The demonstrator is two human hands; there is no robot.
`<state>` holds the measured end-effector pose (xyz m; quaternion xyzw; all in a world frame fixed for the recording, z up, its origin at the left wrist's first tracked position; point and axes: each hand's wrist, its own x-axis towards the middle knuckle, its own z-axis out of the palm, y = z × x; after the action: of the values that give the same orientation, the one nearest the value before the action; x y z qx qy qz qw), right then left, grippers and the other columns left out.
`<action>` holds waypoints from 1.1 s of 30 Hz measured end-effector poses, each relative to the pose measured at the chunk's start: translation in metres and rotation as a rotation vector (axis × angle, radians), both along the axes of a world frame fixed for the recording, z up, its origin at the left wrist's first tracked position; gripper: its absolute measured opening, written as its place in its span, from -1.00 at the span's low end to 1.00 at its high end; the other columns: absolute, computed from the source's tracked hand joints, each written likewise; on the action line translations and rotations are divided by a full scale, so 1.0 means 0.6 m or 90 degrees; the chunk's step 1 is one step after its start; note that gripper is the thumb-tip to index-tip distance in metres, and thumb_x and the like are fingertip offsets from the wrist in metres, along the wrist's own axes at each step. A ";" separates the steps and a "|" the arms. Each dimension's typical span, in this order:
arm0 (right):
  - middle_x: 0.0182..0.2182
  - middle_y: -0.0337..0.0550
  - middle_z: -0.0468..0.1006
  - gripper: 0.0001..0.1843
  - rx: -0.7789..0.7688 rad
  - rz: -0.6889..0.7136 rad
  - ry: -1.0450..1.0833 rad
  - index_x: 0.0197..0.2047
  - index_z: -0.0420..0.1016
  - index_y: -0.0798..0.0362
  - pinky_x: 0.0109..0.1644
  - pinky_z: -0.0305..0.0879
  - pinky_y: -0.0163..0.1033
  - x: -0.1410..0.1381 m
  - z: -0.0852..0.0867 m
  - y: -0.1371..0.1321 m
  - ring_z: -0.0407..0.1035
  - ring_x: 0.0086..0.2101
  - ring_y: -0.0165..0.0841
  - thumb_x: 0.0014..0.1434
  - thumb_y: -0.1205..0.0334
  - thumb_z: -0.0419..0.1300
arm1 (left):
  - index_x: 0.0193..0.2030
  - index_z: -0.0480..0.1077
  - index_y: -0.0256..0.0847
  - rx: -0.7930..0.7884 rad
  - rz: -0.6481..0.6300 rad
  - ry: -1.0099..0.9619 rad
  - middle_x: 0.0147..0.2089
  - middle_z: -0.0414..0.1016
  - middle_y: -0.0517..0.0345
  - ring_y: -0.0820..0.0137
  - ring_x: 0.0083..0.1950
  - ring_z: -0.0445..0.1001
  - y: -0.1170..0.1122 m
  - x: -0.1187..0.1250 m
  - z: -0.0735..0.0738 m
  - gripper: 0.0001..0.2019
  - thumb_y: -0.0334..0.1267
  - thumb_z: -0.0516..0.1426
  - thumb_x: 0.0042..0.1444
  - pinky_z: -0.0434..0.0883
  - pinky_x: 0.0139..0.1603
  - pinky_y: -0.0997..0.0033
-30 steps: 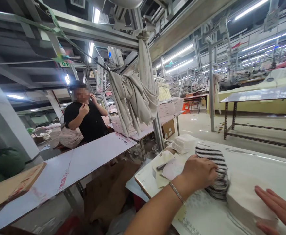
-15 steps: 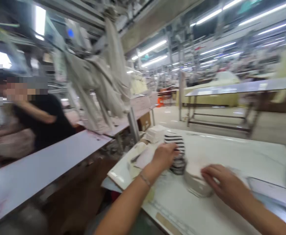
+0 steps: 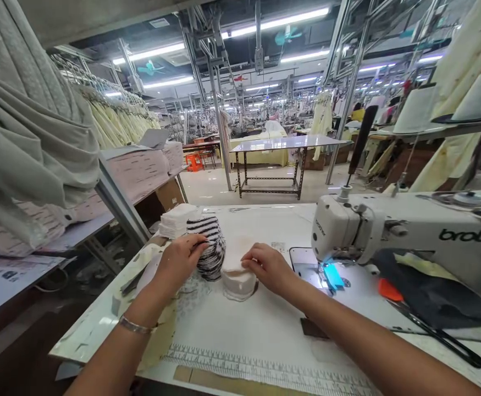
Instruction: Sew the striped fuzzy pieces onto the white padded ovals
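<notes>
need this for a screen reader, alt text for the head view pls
At a white sewing table, the left hand rests on a striped fabric stack and the right hand on a cream fabric stack, beside a white sewing machine.

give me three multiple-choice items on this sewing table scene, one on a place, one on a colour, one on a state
1. Where is the striped stack relative to the plain stack?
A. to its left, touching
B. on the sewing machine
C. on the floor

2. What colour is the glow under the sewing machine head?
A. red
B. blue-green
C. purple

3. How is the right hand?
A. clenched in the air
B. resting on the plain stack
C. holding scissors

A: the stacks sit side by side, the left hand on the striped one.
B: a teal light shows at the needle.
B: its fingers lie on the stack's top.
</notes>
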<state>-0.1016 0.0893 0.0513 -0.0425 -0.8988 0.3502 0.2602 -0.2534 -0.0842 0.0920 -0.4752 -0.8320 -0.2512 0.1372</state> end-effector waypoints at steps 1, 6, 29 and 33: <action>-0.40 -0.23 0.46 -0.87 -0.011 0.010 -0.011 -0.43 0.50 0.05 -0.29 0.22 -0.33 0.000 -0.001 0.001 0.34 -0.36 -0.40 0.10 0.44 0.21 | -0.23 0.44 -0.16 -0.003 0.003 -0.001 -0.14 0.54 0.07 0.23 -0.10 0.47 0.001 0.000 0.000 -0.73 -0.11 -0.02 0.16 0.36 -0.10 0.30; -0.48 -0.26 0.48 -0.88 -0.053 0.018 -0.051 -0.47 0.49 0.07 -0.42 0.17 -0.37 -0.001 0.000 0.001 0.33 -0.47 -0.44 0.05 0.43 0.22 | -0.23 0.44 -0.15 -0.013 0.014 -0.007 -0.13 0.54 0.09 0.24 -0.10 0.46 0.004 -0.002 -0.001 -0.75 -0.13 -0.01 0.14 0.34 -0.09 0.32; -0.24 -0.11 0.52 -0.85 0.180 0.045 -0.063 -0.25 0.43 0.03 -0.01 0.22 -0.13 0.372 -0.068 0.078 0.36 -0.19 -0.31 0.28 0.20 0.06 | -0.19 0.46 -0.16 0.264 0.028 0.087 -0.33 0.54 0.25 0.46 -0.42 0.44 0.072 0.133 0.015 -0.78 -0.10 0.10 0.15 0.35 -0.34 0.52; -0.13 -0.10 0.48 -0.91 0.168 -0.031 -0.049 -0.21 0.44 0.03 0.00 0.18 -0.07 0.391 -0.074 0.086 0.24 -0.06 -0.21 0.21 0.25 0.15 | -0.23 0.43 -0.17 0.094 -0.390 0.038 -0.15 0.55 0.15 0.39 -0.18 0.51 0.117 0.245 -0.056 -0.85 -0.27 0.03 0.21 0.42 -0.13 0.44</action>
<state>0.1333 0.1412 0.0069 -0.0433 -0.9451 0.2209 0.2370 -0.1062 -0.0139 0.0584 -0.6994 -0.6256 -0.3264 0.1134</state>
